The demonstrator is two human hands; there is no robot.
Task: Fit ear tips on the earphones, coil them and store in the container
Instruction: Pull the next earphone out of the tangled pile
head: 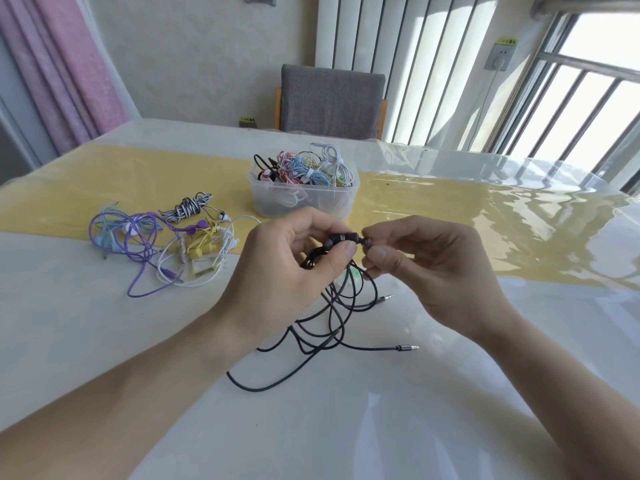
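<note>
While left hand (294,258) grips black earbud (341,239), right hand (426,261) pinches tip.

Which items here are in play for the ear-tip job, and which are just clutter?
In play: black earbud, held by left hand; ear tip, pinched by right hand; black cable; container; loose earphones.
Lying about: grey chair; wall socket.

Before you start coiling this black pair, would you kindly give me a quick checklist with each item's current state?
1. Black earbud gripped by left hand: ok.
2. Ear tip fully seated under right hand fingertips: cannot tell.
3. Black cable free of tangles: not ok, loose overlapping loops.
4. Silver jack plug lying free: ok.
5. Room in clear plastic container: not ok, heaped over the rim.
</note>
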